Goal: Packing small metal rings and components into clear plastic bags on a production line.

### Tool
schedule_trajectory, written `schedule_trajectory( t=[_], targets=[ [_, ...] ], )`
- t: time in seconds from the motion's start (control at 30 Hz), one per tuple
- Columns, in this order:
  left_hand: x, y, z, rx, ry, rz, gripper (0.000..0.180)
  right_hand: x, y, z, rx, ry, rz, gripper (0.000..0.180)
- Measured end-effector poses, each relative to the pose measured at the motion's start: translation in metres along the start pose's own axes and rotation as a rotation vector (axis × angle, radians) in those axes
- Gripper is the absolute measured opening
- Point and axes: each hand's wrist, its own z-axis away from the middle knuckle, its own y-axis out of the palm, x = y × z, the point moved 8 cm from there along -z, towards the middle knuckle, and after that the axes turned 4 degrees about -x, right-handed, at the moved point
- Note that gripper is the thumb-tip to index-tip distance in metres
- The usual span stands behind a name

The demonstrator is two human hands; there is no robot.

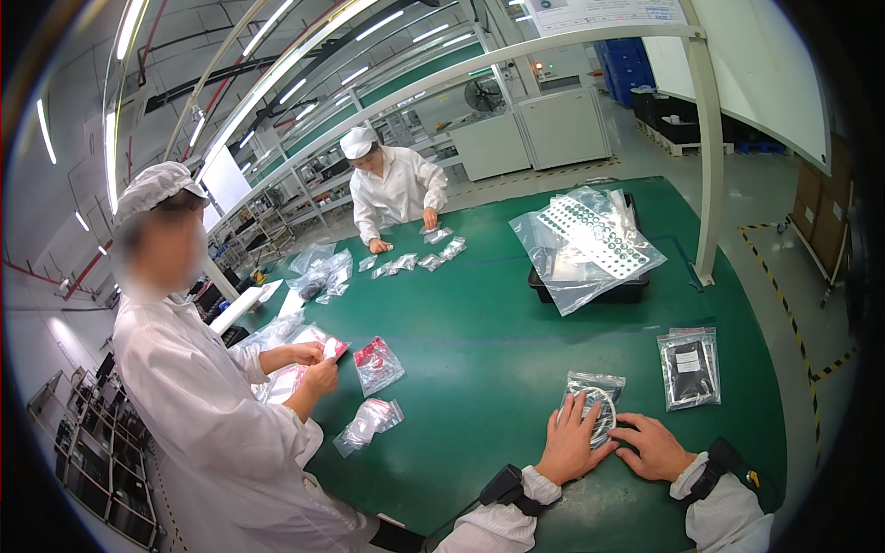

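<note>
A clear zip bag (595,379) with a coiled white cable (608,405) inside lies on the green table in front of me. My left hand (572,444) rests flat over the left part of this bag, fingers spread, hiding some of the coil. From the right, my right hand (656,449) reaches the bag's lower right edge with its fingers apart and slightly bent. Neither hand is closed around anything. Just beyond my right hand lies a stack of clear bags (690,369) holding something flat and black with a white label.
A black bin (636,292) carries clear bags with a dotted white sheet. At left, a co-worker (198,396) handles small items beside bags with red parts (376,366). Another co-worker (396,189) sorts small bags (431,263) at the far edge. A metal post (708,166) stands at the right.
</note>
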Motion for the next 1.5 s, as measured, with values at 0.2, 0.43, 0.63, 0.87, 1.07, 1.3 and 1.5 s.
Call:
schedule_trajectory(
  t=[0.2,0.43,0.63,0.87,1.07,1.3,1.5],
  targets=[
    [0.0,-0.002,0.0,0.009,-0.013,0.007,0.08,0.0,0.001,-0.001,0.0,-0.007,-0.002,0.037],
    [0.001,0.0,0.0,-0.005,0.003,0.009,0.085,0.0,0.0,0.0,0.005,0.001,0.002,0.038],
    [0.0,0.0,0.0,0.005,-0.008,0.008,0.082,0.0,0.0,0.0,0.004,0.0,-0.003,0.037],
    [0.001,0.002,0.001,-0.008,-0.004,0.015,0.084,-0.002,0.002,0.001,0.001,-0.018,0.012,0.039],
    [0.004,-0.002,-0.003,-0.033,-0.041,0.148,0.08,-0.003,0.003,-0.001,0.008,-0.002,0.004,0.041],
    [0.005,-0.019,-0.012,-0.14,-0.119,0.787,0.067,-0.006,-0.005,0.0,-0.095,0.088,-0.03,0.057],
    [-0.004,-0.012,-0.011,-0.052,-0.053,0.704,0.057,-0.023,0.004,0.006,-0.065,0.142,0.201,0.056]
  ],
)
